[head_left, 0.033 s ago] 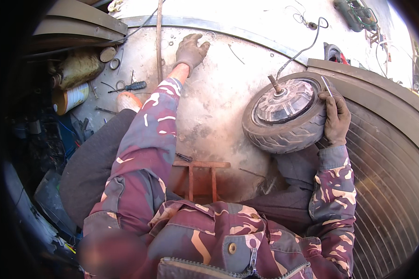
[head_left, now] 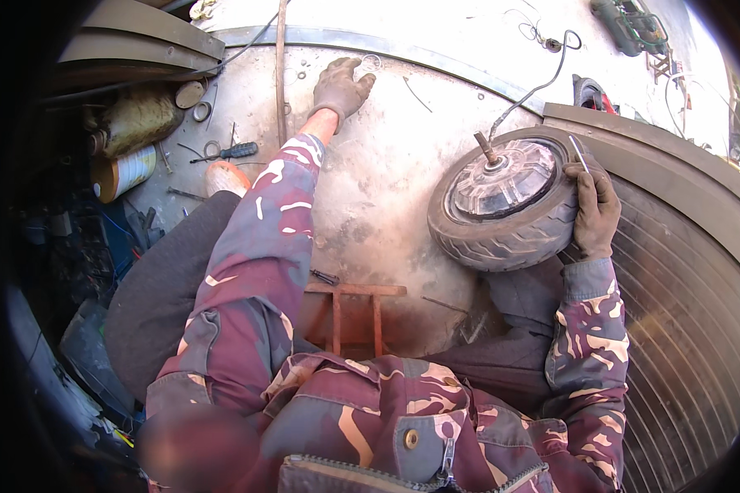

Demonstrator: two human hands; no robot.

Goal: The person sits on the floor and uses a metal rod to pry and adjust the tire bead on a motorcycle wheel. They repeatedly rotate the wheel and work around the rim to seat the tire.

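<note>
My left hand (head_left: 342, 89), in a brown work glove, reaches far out over the floor with thumb and fingers apart. A thin clear-looking ring (head_left: 372, 62) lies just beyond its fingertips, and the hand holds nothing that I can see. At the right, a small wheel with a hub motor (head_left: 514, 185) leans tilted, its axle (head_left: 487, 149) pointing up and a black cable (head_left: 543, 84) running from it. My gloved right hand (head_left: 594, 209) is closed around a thin pale metal rod (head_left: 579, 154) and rests against the tyre's right side.
A rusty metal stand (head_left: 355, 290) is between my legs. On the left lie a screwdriver (head_left: 238, 151), a dirty canister (head_left: 144, 122) and a white tub (head_left: 127, 172). A long brown rod (head_left: 280, 74) crosses the floor. Ribbed metal shutter panels (head_left: 674, 329) flank the right side.
My left hand has shifted very slightly to the right, toward the ring. The right hand, rod and wheel look unmoved.
</note>
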